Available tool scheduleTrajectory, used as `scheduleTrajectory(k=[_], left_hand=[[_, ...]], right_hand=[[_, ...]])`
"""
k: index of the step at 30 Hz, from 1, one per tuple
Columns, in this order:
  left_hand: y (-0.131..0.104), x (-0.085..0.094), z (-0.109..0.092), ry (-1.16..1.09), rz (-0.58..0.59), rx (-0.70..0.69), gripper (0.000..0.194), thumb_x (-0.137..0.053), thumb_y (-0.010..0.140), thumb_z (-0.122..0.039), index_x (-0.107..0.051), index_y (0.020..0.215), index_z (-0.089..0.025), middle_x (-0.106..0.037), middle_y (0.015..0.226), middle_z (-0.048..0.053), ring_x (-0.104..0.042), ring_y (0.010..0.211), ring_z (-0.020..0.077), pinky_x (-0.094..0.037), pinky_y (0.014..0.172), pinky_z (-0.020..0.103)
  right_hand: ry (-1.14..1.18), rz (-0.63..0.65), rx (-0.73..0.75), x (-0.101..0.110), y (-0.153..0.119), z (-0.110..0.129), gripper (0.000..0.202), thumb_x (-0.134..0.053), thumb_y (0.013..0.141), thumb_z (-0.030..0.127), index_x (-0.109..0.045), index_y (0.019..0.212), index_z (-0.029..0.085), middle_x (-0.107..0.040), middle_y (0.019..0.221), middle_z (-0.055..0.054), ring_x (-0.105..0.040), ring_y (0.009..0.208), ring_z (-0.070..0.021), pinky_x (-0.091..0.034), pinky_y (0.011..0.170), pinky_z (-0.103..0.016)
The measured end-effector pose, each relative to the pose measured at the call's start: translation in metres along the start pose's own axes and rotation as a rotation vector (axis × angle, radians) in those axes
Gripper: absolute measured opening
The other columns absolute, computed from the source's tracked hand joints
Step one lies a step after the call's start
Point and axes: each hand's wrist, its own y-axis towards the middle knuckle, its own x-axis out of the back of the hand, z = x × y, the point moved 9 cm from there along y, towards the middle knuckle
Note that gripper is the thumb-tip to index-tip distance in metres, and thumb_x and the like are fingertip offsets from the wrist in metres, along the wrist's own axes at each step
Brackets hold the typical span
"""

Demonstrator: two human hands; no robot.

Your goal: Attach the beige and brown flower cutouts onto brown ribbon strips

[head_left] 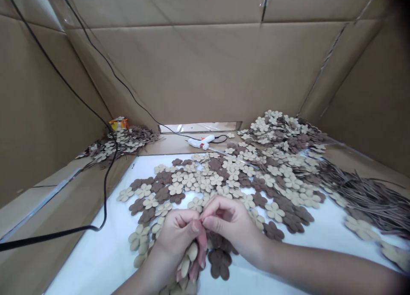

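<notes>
My left hand (182, 235) is closed, its thumb and forefinger pressed together at the tips. Beige flower cutouts (185, 267) show between and below its curled fingers. My right hand (229, 222) comes in from the right in a pinch, its fingertips meeting those of the left. Whatever sits between the fingertips is too small or hidden to make out. Just below the hands lies a dark brown flower cutout (219, 263) on the white board (256, 273). Loose beige flowers (188, 180) and brown flowers (162, 194) spread in front of both hands.
Behind the flowers rests a white glue gun (201, 142) with a black cable (105, 175) nearby on the left. Flower heaps (275, 128) stand back right; brown strips (371, 197) lie at right. Another pile (124, 141) is back left by an orange packet (119, 123). Cardboard walls (192, 73) enclose everything.
</notes>
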Motion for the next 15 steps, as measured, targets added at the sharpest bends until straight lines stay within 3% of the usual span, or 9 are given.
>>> scheduleTrajectory(k=[5, 9, 11, 15], left_hand=[[-0.002, 0.005, -0.010, 0.043, -0.034, -0.005, 0.045, -0.069, 0.066, -0.055, -0.055, 0.055, -0.014, -0.056, 0.035, 0.001, -0.046, 0.022, 0.0085, -0.026, 0.021, 0.011], [-0.003, 0.021, -0.023, -0.033, -0.170, -0.028, 0.039, -0.067, 0.071, -0.050, -0.054, 0.061, -0.015, -0.051, 0.038, -0.004, -0.041, 0.024, 0.0044, -0.026, 0.023, 0.010], [-0.004, 0.034, -0.024, -0.109, -0.292, -0.003, 0.033, -0.060, 0.079, -0.046, -0.055, 0.067, -0.015, -0.049, 0.044, -0.005, -0.041, 0.029, 0.0034, -0.028, 0.027, 0.010], [-0.004, 0.054, -0.010, -0.265, -0.464, 0.201, 0.021, -0.049, 0.088, -0.033, -0.057, 0.083, -0.014, -0.052, 0.056, -0.001, -0.052, 0.043, 0.0079, -0.039, 0.035, 0.012]], right_hand=[[0.314, 0.105, 0.126, 0.008, -0.003, 0.014, 0.015, -0.047, 0.092, 0.032, -0.049, 0.080, 0.022, -0.054, 0.074, 0.004, -0.048, 0.047, -0.0050, -0.041, 0.049, -0.022], [0.234, 0.147, 0.323, 0.047, -0.020, 0.049, 0.019, -0.052, 0.087, 0.031, -0.046, 0.070, 0.024, -0.045, 0.052, 0.007, -0.035, 0.035, -0.0070, -0.031, 0.036, -0.021], [0.122, 0.073, 0.317, 0.074, -0.032, 0.062, 0.026, -0.051, 0.086, 0.031, -0.042, 0.063, 0.024, -0.035, 0.042, 0.007, -0.028, 0.032, -0.0079, -0.024, 0.034, -0.021], [0.080, -0.368, 0.389, 0.144, -0.071, 0.093, 0.038, -0.035, 0.091, 0.034, -0.031, 0.055, 0.022, -0.009, 0.035, 0.008, -0.009, 0.028, -0.0096, -0.020, 0.034, -0.026]])
